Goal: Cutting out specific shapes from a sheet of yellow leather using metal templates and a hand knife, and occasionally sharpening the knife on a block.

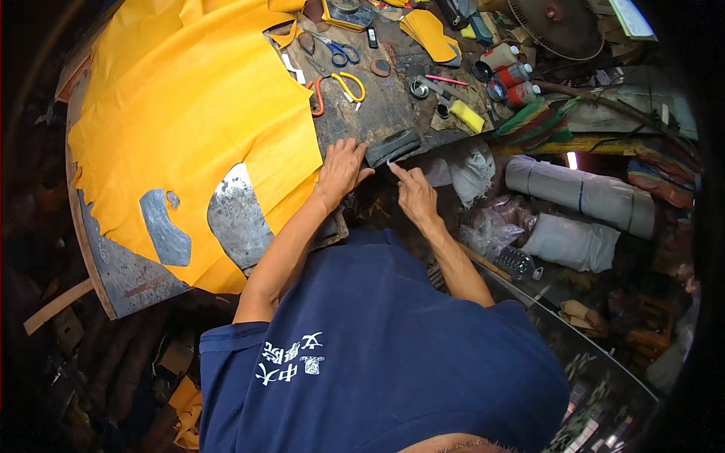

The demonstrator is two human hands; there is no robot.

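My left hand (pixel 341 175) lies on the bench edge with fingers laid out and thumb apart, beside a dark rectangular block (pixel 393 148) that looks like a sharpening stone. At the block's near edge, my right hand (pixel 417 192) is closed with its index finger reaching forward. A small pale tip (pixel 390 162) shows at that finger; the rest of the tool is hidden in the hand. Left of my left hand spreads a large yellow leather sheet (pixel 189 121) with cut-out shapes, its edge close to my wrist.
Beyond my hands lie blue-handled scissors (pixel 343 53), yellow-and-red-handled scissors (pixel 349 87), a yellow block (pixel 467 117) and red bottles (pixel 517 84). A round fan guard (pixel 555 26) stands far right. Wrapped rolls (pixel 581 192) and a plastic jug (pixel 519 263) sit right of the bench.
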